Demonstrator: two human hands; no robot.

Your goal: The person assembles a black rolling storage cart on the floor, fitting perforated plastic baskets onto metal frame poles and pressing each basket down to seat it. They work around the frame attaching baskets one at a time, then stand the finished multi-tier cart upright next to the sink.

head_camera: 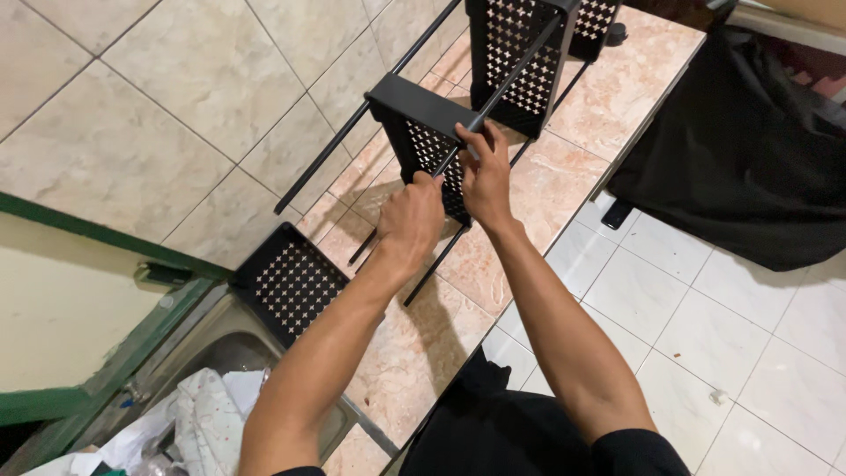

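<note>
**At frame centre: black rack, part-assembled, both hands on**

At the centre of the frame, on the pink-tiled counter (423, 344), I held a thin black metal rod (511, 75) with both hands. My left hand (411, 218) was clenched around its lower stretch; my right hand (485, 172) pinched it just above, fingers closed on the rod where it met the middle perforated tray (421, 132).

Item, middle perforated tray: black sheet metal, punched with a cross pattern, standing tilted on edge, touching the rod.
Item, second tray (515, 62): same make, upper centre, on the same rods.
Item, third tray (291, 282): lying flat at lower left, beside the sink (225, 339).
Item, further rod (352, 123): running from the upper centre down toward centre left.

Handling, as I judged it: light, stiff, smooth-painted and liable to slip; thin rods could bend if levered. Best held on the rod close to the tray, or by the tray's folded rim.

Not made out: the joint between rod and tray, covered by my fingers; any screw or fastener. The upper tray and rod tops were cut off by the frame edge. A black cloth (749, 159) at upper right hid whatever lay beneath it. The sink's contents, pale cloth and clutter, were indistinct.
</note>
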